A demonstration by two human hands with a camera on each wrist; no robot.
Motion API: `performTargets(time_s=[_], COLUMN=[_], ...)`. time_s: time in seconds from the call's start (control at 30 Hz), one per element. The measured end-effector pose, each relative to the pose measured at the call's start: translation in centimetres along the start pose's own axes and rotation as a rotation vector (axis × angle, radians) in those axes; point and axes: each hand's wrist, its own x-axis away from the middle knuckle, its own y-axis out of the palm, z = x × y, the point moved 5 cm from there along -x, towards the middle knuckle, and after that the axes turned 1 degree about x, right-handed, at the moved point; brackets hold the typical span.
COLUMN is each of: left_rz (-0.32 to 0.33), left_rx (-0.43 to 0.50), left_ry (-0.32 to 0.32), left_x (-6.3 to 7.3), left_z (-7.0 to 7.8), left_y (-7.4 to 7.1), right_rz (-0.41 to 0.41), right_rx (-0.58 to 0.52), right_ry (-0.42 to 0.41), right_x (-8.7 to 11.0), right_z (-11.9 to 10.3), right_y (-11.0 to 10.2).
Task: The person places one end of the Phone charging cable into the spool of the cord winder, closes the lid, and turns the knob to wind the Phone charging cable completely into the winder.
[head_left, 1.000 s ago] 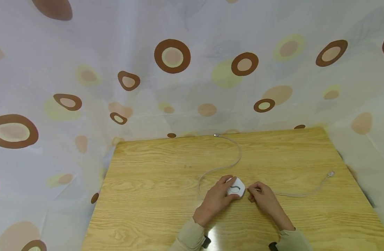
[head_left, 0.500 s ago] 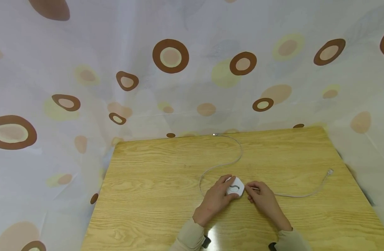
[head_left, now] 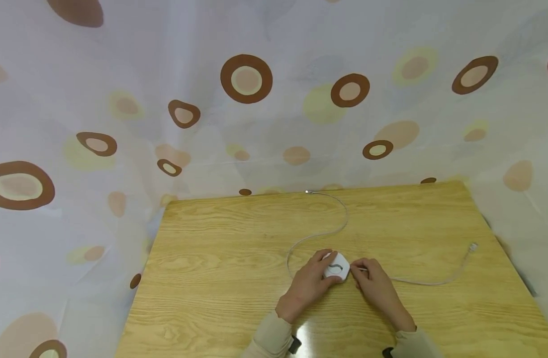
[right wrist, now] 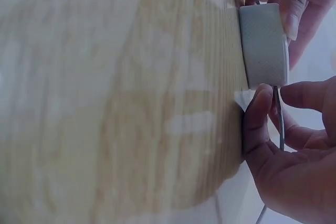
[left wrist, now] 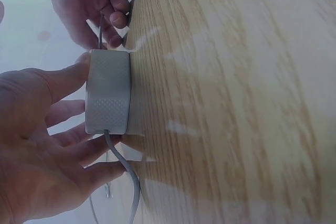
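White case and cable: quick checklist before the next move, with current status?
1. Left hand gripping the white case: ok.
2. Right hand pinching the cable beside the case: ok.
3. Case resting on the table: ok.
4. Right connector free of both hands: ok.
5. Far connector well inside the table edge: not ok, right at it.
6. Cable untangled inside the case: cannot tell, hidden.

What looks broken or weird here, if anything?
Nothing looks broken or spilled: the white case looks whole and its cable curves loosely. One plug sits at the far edge of the table, perhaps an odd spot.
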Motion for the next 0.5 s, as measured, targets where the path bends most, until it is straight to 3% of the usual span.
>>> performTargets(time_s=[0.5], left_rz=[-0.002], left_rx=[-0.019], left_ry=[-0.008], left_x=[-0.01], left_z=[0.05], left_y=[0.10], right_rz=[-0.053], right_rx=[-0.070], right_ry=[0.011], right_x=[-0.04], right_z=[0.35], right_y=[0.11])
